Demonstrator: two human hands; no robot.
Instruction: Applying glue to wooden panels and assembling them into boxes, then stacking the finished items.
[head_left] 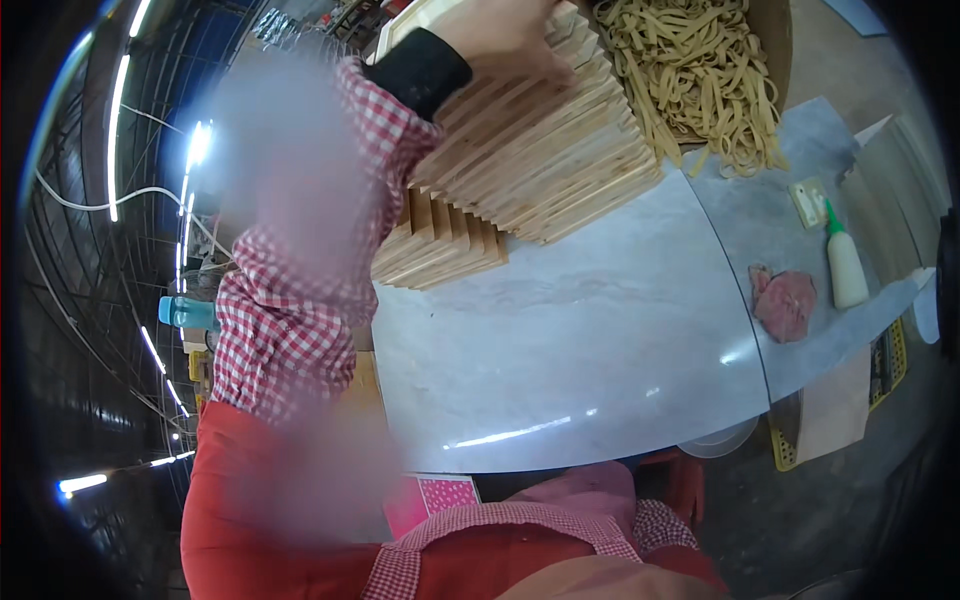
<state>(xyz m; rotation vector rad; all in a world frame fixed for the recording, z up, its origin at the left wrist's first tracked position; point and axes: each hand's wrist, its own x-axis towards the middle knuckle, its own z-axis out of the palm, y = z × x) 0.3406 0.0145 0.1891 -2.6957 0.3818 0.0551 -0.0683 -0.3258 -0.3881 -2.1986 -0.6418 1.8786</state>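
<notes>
Grey tabletop bears stacked wooden pieces beneath the left fingers.

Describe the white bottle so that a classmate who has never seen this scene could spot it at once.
Start with the pale grey tabletop and follow it to the right-hand side of the picture. There, just right of a crumpled pink cloth, is the bottle. Its smooth white body and pointed green tip set it apart.
</notes>
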